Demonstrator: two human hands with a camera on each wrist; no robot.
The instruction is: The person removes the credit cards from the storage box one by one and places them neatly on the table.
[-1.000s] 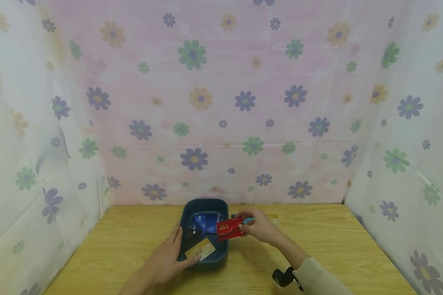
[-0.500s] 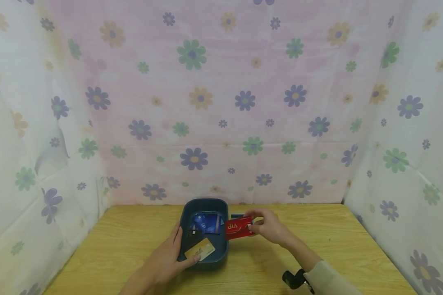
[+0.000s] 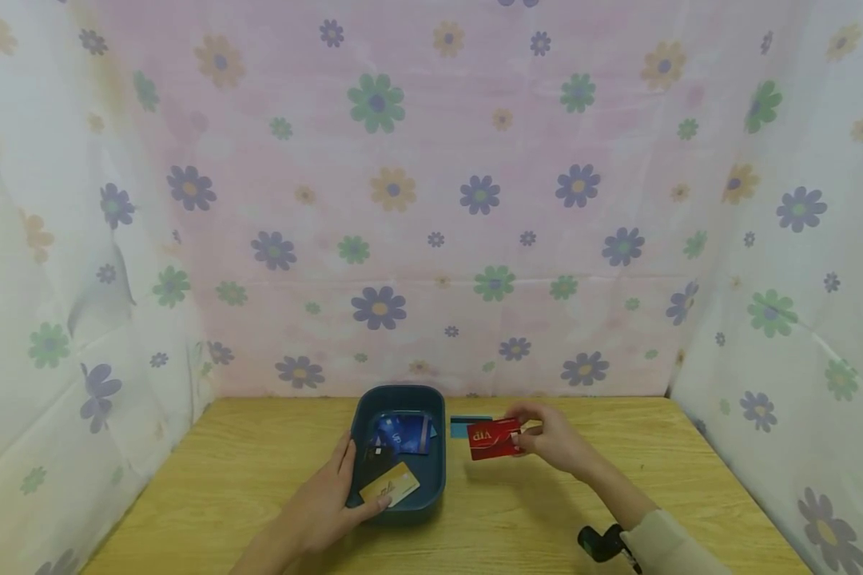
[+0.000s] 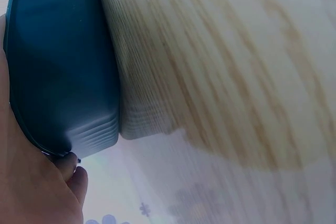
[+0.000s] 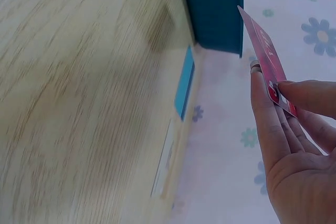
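Note:
My right hand [image 3: 555, 442] pinches a red VIP card [image 3: 483, 441] between thumb and fingers, over the table to the right of a dark blue plastic bin [image 3: 424, 473]. In the right wrist view, this card [image 5: 264, 53] is tilted on edge, clear of the tabletop. My left hand [image 3: 322, 497] grips the bin at its left side, the thumb over the near rim by a gold card [image 3: 395, 483]. Deeper in the bin lie a blue card [image 3: 406, 434] and a dark card [image 3: 376, 459]. The left wrist view has fingers bent round the bin's [image 4: 63, 61] corner.
A light blue card [image 3: 459, 430] lies on the wooden table [image 3: 259, 447] right of the bin, partly behind the red card. Beyond it, a pale card [image 5: 164, 161] appears in the right wrist view. Flowered cloth [image 3: 431, 263] encloses the back and sides.
My right hand has carried the red card rightward, from over the bin's right rim to over the table, uncovering more of the light blue card. The left hand stays on the bin.

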